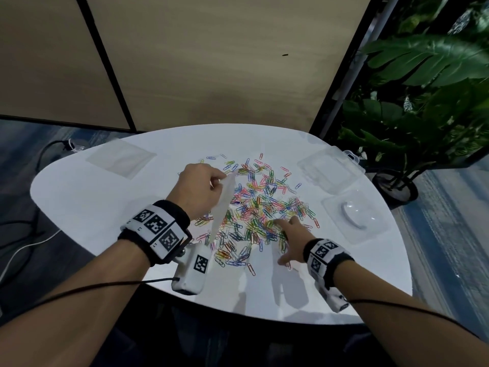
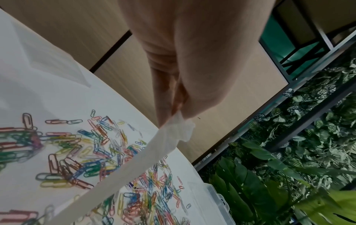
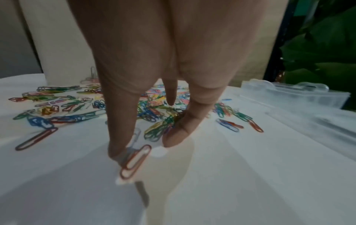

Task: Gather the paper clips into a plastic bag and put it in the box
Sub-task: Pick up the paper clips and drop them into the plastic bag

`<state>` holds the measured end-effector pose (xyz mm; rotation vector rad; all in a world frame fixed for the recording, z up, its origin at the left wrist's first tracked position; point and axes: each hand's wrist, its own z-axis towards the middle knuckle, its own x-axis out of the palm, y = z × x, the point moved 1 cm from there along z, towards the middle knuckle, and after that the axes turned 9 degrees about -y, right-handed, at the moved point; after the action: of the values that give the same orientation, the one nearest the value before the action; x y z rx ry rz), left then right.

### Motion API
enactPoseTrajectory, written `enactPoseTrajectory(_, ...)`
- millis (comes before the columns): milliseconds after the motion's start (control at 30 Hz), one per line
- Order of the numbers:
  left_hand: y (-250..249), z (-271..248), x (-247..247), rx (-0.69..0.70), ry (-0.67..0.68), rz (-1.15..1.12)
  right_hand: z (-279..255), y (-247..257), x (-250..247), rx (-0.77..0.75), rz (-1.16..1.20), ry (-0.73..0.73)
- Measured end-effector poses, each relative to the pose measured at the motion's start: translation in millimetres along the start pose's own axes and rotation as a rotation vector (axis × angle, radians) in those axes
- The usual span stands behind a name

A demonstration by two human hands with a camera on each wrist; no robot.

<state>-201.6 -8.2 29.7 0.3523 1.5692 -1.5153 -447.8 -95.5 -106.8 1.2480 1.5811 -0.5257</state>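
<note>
Many coloured paper clips (image 1: 262, 207) lie scattered in a pile mid-table. My left hand (image 1: 218, 181) is raised over the pile's left side and pinches the top of a thin clear plastic bag (image 1: 223, 207), which hangs edge-on; the left wrist view shows the pinched bag (image 2: 138, 161) above the clips (image 2: 92, 152). My right hand (image 1: 284, 239) rests with spread, straight fingers on the pile's near right part. In the right wrist view its fingertips (image 3: 117, 150) touch the table beside a red clip (image 3: 134, 161). A clear plastic box (image 1: 330, 168) sits at the back right.
The white table (image 1: 79, 197) is rounded, with its edge near my arms. A flat stack of clear bags (image 1: 121, 157) lies at the back left. A clear tray with a white oval object (image 1: 354, 215) sits right of the clips. Plants (image 1: 423, 102) stand beyond the right edge.
</note>
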Motion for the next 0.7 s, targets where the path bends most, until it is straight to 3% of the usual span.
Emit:
enactPoseTrajectory(267,14.3,-0.6,-12.2,-0.016,0.02,0.032,18.5,32.9,10.1,-0.305,-0.193,-0.243)
enactPoseTrajectory(400,15.7,0.2,-11.0,-0.019,0.028,0.034,26.7,29.7,9.0,-0.216,-0.122,-0.278)
enactPoseTrajectory(567,15.5,-0.7,-7.6,-0.026,0.055,0.036,24.7,20.0,-39.6,0.129,0.402,-0.355)
enactPoseTrajectory(633,14.4,-1.3,-6.6,-0.027,0.069,0.037,16.6,27.5,-63.0,0.202,0.821,-0.339)
enactPoseTrajectory(700,12.0,-1.9,-5.3,-0.021,0.083,0.036,2.7,47.1,-83.9,0.156,1.255,-0.228)
